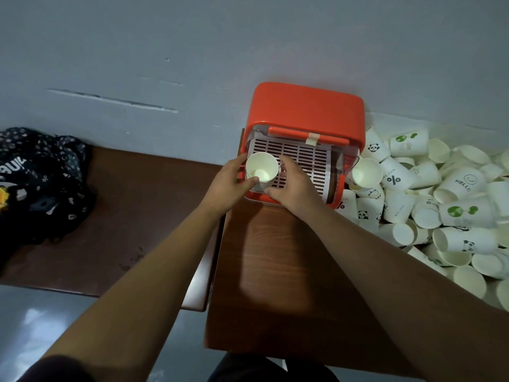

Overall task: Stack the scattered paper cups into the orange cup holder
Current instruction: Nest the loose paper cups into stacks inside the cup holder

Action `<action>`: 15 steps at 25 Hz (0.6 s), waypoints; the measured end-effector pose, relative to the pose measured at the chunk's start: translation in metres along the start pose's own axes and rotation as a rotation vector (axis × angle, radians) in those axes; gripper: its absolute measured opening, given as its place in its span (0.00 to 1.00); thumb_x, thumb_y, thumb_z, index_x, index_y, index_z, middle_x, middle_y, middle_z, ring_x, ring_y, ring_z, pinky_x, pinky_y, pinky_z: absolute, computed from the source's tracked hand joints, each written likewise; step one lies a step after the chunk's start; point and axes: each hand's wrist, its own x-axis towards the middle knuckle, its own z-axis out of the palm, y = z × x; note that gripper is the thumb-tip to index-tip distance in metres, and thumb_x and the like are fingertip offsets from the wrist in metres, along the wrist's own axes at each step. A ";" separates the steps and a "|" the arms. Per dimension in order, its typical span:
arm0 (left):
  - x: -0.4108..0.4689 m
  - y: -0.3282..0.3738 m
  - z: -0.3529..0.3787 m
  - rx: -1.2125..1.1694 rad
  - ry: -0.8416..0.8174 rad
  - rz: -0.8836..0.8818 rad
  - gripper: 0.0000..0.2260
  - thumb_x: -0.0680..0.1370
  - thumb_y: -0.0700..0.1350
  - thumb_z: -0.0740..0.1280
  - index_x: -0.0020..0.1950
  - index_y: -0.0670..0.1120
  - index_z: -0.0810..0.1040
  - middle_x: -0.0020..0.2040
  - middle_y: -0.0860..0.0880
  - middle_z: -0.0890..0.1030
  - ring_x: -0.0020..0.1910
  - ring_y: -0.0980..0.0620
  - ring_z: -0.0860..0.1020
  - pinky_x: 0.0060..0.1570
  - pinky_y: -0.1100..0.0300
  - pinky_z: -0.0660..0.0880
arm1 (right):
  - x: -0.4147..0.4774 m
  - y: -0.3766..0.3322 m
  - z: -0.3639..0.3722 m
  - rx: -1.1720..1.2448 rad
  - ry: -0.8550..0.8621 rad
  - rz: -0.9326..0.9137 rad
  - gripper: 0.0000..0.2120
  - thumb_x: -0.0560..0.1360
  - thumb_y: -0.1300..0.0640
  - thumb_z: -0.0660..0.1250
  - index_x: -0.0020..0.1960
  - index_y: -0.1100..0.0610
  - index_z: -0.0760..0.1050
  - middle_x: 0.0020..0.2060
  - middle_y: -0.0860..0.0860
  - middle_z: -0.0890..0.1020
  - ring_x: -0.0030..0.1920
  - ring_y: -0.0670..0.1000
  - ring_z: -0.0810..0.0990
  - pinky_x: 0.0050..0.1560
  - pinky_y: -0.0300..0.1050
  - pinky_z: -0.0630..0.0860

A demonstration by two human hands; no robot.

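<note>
Both forearms reach up from bottom of frame over the brown wood counter (pixel 275 271) to centre frame, where L grip (pixel 231 183) and R grip (pixel 289 186) meet on one paper cup (pixel 261 168). L grip grasping its left wall w/ thumb and fingers curled round; R grip grasping right wall, thumb tucked under near side. Cup sits between the two grips, mouth up toward camera, over near-left corner of the white slotted tray (pixel 303 158) inside the orange cup holder (pixel 303 111). Holder stands at far edge of counter, against the wall. Loose cup pile (pixel 454 210) fills right of frame, touching holder's right side. Black printed cloth (pixel 41 183) at mid-left, well apart.
</note>
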 end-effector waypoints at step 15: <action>-0.028 0.123 0.182 0.177 -0.107 0.097 0.11 0.76 0.45 0.71 0.56 0.43 0.77 0.53 0.47 0.77 0.52 0.51 0.75 0.54 0.57 0.74 | -0.079 0.190 -0.173 -0.338 0.147 0.120 0.29 0.71 0.53 0.74 0.68 0.60 0.70 0.62 0.58 0.70 0.58 0.58 0.74 0.58 0.52 0.73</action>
